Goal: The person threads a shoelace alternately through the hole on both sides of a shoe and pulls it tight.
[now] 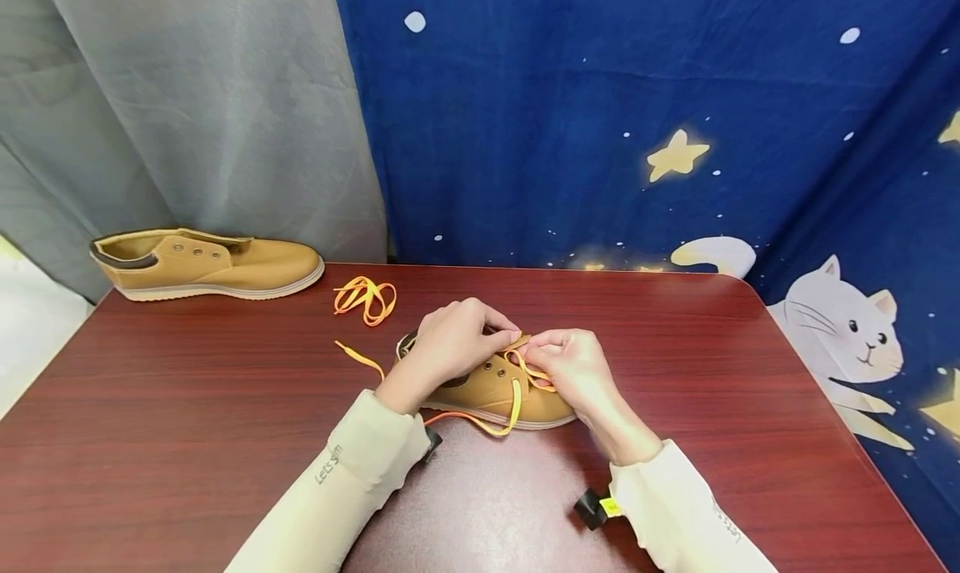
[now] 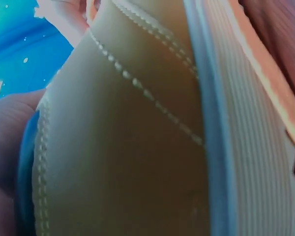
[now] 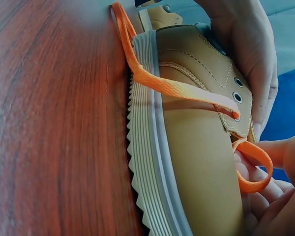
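Observation:
A tan lace-up shoe [image 1: 487, 394] with a pale ridged sole lies on the table, toe to the right. One orange-yellow shoelace [image 3: 187, 91] passes through its front eyelet, with a length trailing along the sole. From above, my left hand [image 1: 459, 339] reaches over the opening, fingertips holding the far eyelet flap. My right hand [image 1: 573, 364] pinches the shoelace by that flap; a loop of lace curves over its fingers in the right wrist view. The shoe's side [image 2: 123, 137] fills the left wrist view, hiding the left fingertips there.
A second tan shoe [image 1: 217, 264], unlaced, stands at the table's back left corner. Beside it lies a bundled orange shoelace [image 1: 365, 298]. The dark red table [image 1: 225, 439] ends at grey and blue curtains [image 1: 525, 123] behind.

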